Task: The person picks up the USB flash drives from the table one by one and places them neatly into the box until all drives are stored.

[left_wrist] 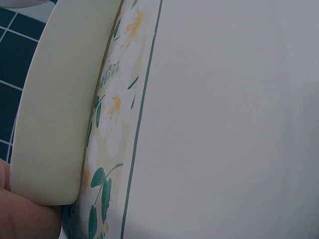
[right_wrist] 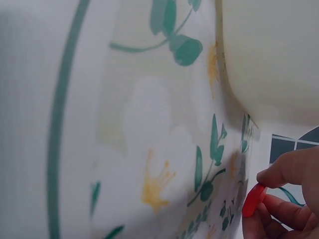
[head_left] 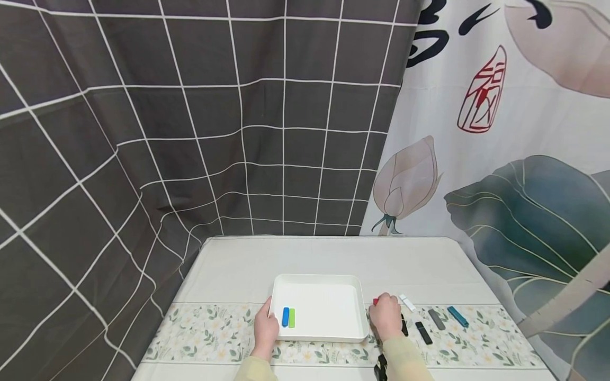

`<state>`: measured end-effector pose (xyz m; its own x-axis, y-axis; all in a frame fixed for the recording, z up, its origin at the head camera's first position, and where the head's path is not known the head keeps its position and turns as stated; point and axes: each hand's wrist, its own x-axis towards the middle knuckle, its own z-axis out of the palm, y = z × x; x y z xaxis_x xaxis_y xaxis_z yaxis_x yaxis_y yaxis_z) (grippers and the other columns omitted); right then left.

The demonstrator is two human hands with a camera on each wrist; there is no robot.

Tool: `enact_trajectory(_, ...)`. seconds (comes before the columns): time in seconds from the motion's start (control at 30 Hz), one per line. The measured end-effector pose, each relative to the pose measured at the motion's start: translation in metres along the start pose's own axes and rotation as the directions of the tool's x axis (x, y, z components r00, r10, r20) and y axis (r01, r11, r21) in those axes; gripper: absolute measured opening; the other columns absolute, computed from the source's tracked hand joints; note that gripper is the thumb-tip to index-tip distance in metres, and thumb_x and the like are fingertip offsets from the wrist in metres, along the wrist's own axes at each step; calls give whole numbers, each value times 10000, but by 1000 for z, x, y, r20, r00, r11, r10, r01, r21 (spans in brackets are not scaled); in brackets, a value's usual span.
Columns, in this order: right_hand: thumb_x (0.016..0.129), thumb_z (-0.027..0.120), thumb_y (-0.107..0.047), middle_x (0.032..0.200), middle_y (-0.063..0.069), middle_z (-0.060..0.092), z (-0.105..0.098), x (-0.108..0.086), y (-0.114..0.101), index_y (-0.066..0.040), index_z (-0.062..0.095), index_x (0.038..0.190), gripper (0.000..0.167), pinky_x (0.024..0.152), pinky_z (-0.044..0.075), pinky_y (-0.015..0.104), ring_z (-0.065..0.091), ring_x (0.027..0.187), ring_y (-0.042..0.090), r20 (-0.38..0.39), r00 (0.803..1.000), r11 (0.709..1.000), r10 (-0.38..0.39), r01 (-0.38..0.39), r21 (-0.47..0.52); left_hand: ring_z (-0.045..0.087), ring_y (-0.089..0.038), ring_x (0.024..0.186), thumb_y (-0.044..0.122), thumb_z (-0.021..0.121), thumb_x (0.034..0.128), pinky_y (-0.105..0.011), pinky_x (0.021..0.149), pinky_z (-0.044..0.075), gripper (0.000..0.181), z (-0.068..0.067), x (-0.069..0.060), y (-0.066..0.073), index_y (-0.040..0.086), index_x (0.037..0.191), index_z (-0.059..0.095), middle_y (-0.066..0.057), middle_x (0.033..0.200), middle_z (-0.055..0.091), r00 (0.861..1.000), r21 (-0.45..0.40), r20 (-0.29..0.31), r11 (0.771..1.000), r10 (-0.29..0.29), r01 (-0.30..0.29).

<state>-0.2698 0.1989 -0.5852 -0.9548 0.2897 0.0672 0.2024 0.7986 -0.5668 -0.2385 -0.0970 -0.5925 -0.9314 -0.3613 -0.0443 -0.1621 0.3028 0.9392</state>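
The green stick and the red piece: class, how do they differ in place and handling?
The green stick lies in the tray; the red piece is outside it. No hand touches the green stick; the right hand pinches the red piece. Both are small and brightly coloured.

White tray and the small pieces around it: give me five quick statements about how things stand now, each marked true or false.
1. The right hand pinches a red piece. True.
2. The left hand grips the side of the white tray. True.
3. The tray holds four pieces. False: two, a blue piece and a green piece.
4. Those two lie side by side. True.
5. The teal piece lies inside the tray. False: it's on the tablecloth.
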Motion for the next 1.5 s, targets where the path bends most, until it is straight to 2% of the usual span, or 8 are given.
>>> enact_trajectory(0.23,873,630,-8,914,301,589,-1,0,-1,190,611,1028,252,695,654,505,662,776,378,-1,1000,1000,-5,5,29,417,-526,1430,-109,402,955,-619,1214,378,524,0,-2,0,-100,1476,456,-318,1515,480,1000,7,-6,1000,11,-11)
enact_trajectory(0.7,911,625,-20,1026,301,593,-8,0,-11,165,611,1169,318,793,657,508,674,885,385,19,999,997,27,-28,67,415,-512,1440,-97,396,961,-609,1217,379,526,0,0,0,-87,1484,453,-306,1527,474,1000,21,-4,1000,1,-1)
enact_trajectory(0.93,922,624,-21,1072,305,604,-14,-1,-19,157,610,1208,337,835,658,507,684,930,389,14,1000,996,14,-15,84,410,-496,1452,-83,391,971,-600,1228,371,527,0,0,1,-72,1495,447,-291,1538,471,1000,21,3,1000,-16,16)
enact_trajectory(1.17,906,623,-1,1069,328,605,-21,-1,-29,179,612,1189,336,781,667,481,681,891,384,-2,1000,997,-18,18,72,405,-500,1453,-85,390,974,-600,1227,370,524,0,0,1,-82,1495,440,-296,1540,464,1000,16,6,1000,-13,13)
enact_trajectory(1.5,900,637,8,1043,314,615,-24,-2,-36,177,618,1178,326,783,673,460,685,884,363,-11,999,995,-45,46,83,400,-501,1455,-86,396,972,-606,1228,364,528,0,0,1,-76,1498,439,-294,1545,458,1000,23,5,1000,-22,22)
